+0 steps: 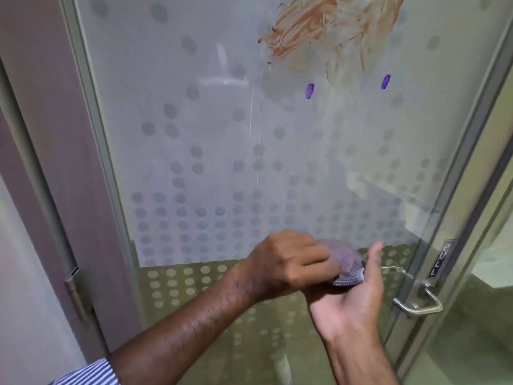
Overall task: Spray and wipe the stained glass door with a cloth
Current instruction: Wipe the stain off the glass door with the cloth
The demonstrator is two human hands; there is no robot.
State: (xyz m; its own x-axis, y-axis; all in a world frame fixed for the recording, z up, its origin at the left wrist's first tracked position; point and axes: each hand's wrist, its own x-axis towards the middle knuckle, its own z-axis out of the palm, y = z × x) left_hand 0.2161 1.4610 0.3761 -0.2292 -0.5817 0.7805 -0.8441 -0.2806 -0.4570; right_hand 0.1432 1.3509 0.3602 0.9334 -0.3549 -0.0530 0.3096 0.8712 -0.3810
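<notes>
The frosted glass door (222, 134) with a grey dot pattern fills the view. A smeared orange-brown stain (319, 29) spreads near its top, with thin drips running down and two purple marks (309, 91) below it. Low in front of the door, my left hand (288, 259) curls its fingers round a bunched purple-grey cloth (344, 265). My right hand (358, 298) lies palm-up under the cloth, fingers fairly straight, supporting it. No spray bottle is in view.
A metal lever handle (419, 301) and a "PULL" plate (441, 259) sit at the door's right edge. The brown door frame (55, 134) with a hinge (73, 287) runs down the left. A second glass panel (488, 273) stands at the right.
</notes>
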